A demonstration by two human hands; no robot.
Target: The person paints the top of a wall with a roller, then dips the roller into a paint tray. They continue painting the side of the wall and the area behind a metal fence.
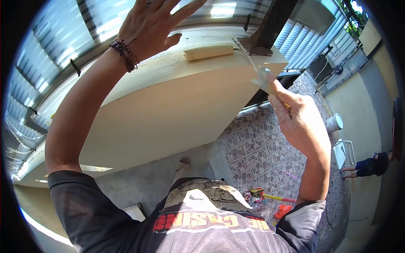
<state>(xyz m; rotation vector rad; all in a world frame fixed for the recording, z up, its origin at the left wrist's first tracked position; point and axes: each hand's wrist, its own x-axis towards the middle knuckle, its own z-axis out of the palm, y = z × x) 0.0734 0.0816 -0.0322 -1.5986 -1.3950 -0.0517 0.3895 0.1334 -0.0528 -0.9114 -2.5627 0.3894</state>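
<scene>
Rolling paint on beam (168, 109), I judge: right hand (297, 120) fingers closed on roller (209, 52) handle, left hand (154, 23) spread open above. Next stroke probably needs even pressure.

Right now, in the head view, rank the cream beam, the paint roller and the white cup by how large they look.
1. cream beam
2. paint roller, held in the right hand
3. white cup, smallest-looking, but it stands far below, so its true size is unsure.

A paint roller (209, 52) is pressed against the cream-painted ledge (168, 105). On the stone-patterned floor (261, 147) below, a white bucket (333, 123), a white tray (344, 154) and bright toys (270, 200) are seen.
</scene>
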